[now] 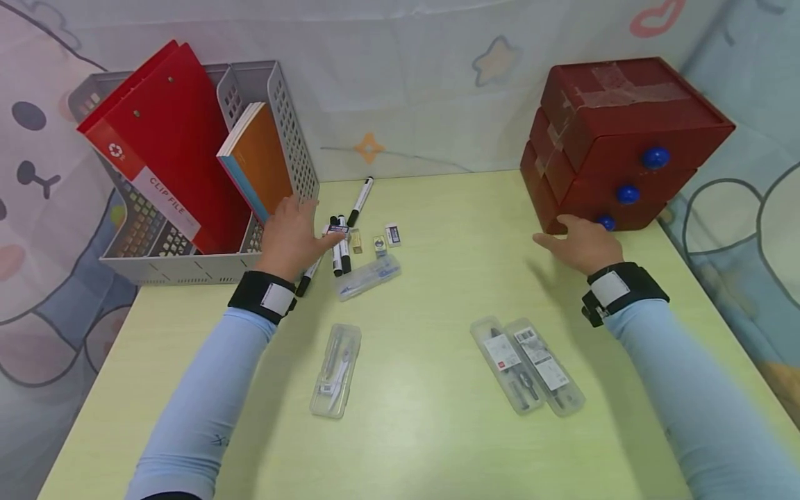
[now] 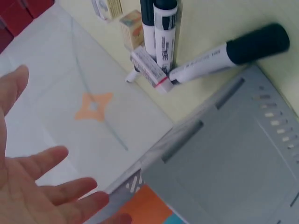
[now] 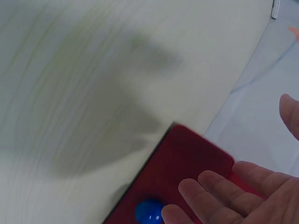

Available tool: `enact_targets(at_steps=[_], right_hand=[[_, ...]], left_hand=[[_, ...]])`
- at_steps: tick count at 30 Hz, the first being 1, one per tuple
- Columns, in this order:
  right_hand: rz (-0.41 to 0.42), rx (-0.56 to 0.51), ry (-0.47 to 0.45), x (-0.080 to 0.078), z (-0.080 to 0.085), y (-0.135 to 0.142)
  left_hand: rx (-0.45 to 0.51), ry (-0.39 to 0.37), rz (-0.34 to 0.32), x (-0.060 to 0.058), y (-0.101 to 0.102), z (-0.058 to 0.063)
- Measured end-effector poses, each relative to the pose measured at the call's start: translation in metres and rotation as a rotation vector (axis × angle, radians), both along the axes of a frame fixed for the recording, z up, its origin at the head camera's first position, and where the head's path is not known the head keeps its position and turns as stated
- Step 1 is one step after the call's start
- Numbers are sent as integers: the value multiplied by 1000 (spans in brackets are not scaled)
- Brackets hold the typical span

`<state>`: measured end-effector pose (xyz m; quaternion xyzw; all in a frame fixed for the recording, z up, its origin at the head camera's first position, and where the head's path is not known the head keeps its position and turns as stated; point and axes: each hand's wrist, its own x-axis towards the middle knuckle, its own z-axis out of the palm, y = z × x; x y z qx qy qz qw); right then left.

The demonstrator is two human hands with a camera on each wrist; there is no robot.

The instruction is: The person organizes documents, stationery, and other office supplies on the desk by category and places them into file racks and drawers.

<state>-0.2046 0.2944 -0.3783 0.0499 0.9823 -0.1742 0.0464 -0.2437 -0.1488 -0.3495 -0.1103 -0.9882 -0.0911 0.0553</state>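
My left hand [image 1: 290,237] is over the front right corner of the grey basket [image 1: 181,269], its fingers spread and nothing in them. Inside that basket lean a red clip file [image 1: 178,149] and an orange-covered book [image 1: 261,163]. Several markers [image 2: 164,37] and a small eraser [image 2: 150,70] lie beside the basket wall. On the right, my right hand [image 1: 586,244] hovers in front of the red drawer box [image 1: 625,149], fingers extended. Its fingertips come close to the blue knob [image 3: 149,211] of the bottom drawer and partly cover the drawer front in the right wrist view.
A clear case with blue pens [image 1: 369,276] and small eraser boxes [image 1: 380,245] lie right of the markers. Nearer the front are a clear case [image 1: 336,371] at left and two labelled clear cases [image 1: 507,364] at right. A patterned cloth [image 1: 400,83] hangs behind the table.
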Motion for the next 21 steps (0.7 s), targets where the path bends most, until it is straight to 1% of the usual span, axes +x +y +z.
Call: enact_targets(at_steps=[2,4,9,11,14,19,21], right_hand=[[-8,3,26,1,2,7],[-12,5,66,3,5,16],[-32,17,136,4,15,38],[-44,21,139,3,21,46],[-60,23,133,2,33,58],[-105,25,116,0,52,76],[-139,20,101,-2,59,81]], left_hand=[[4,-34,-24,1,4,-2],[-21,-61,-49,2,6,-4],[-74,-162,-67,2,9,-11],[-91,-199,-58,2,10,-14],[-112,-232,-52,2,11,-16],[-103,-247,-67,4,16,-15],[-92,-247,-81,5,18,-16]])
